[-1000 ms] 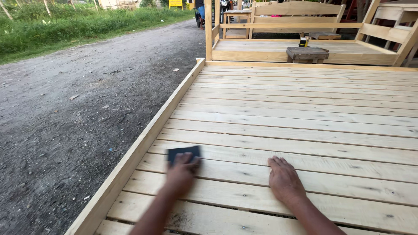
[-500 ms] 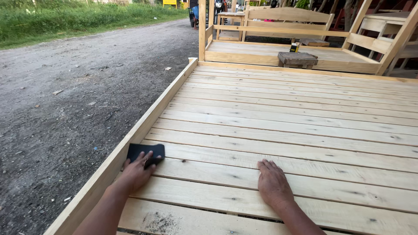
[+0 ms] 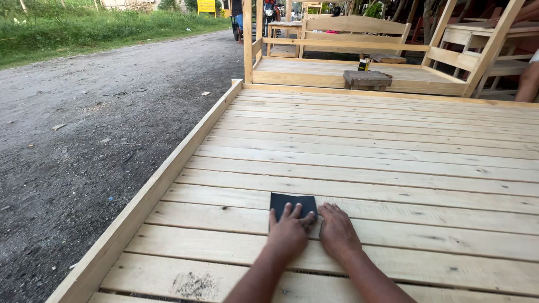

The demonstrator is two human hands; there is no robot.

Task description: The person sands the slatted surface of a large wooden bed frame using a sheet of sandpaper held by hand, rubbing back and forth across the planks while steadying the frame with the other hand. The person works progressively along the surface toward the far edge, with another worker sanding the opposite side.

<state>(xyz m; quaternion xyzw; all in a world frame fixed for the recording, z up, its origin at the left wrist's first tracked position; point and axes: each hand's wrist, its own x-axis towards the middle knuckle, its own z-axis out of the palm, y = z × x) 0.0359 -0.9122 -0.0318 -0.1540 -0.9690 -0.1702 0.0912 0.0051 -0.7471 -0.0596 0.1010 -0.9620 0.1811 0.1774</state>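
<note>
Head view, looking down over a slatted platform.

Item: flat dark rectangular sanding pad (image 3: 292, 205), lying on a pale wooden slat, near the bottom centre of frame. Far half uncovered; near edge hidden under fingers.

Left hand (image 3: 288, 233): palm down, fingers spread and extended forward, fingertips pressed flat onto the near part of the pad. Not closed around it; resting on top, holding it against the wood.

Right hand (image 3: 337, 230): palm down, open, fingers together and flat on the same slat, just beside the pad's right edge. Contact between fingertips and pad edge: cannot tell. Thumb side touching or nearly touching the left hand.

Both forearms entering from the bottom edge, converging toward the pad.

Support: large platform of light unfinished wooden slats (image 3: 393, 146), boards running left to right with narrow gaps, bordered on the left by a raised wooden side rail (image 3: 168, 179) running diagonally away.

Small patch of sawdust (image 3: 193, 283) on the nearest slat, left of the left forearm, well apart from the pad.

Left of rail: grey gravel road (image 3: 84, 129), with a green grass verge (image 3: 84, 33) beyond.

Far end: unfinished wooden bench frame (image 3: 348, 39) with slatted back, standing past the platform; small dark wooden block (image 3: 368, 78) on its base. Further pale wooden furniture frames at upper right.

Upper right edge: part of another person's leg (image 3: 529, 81), well apart from the hands.
</note>
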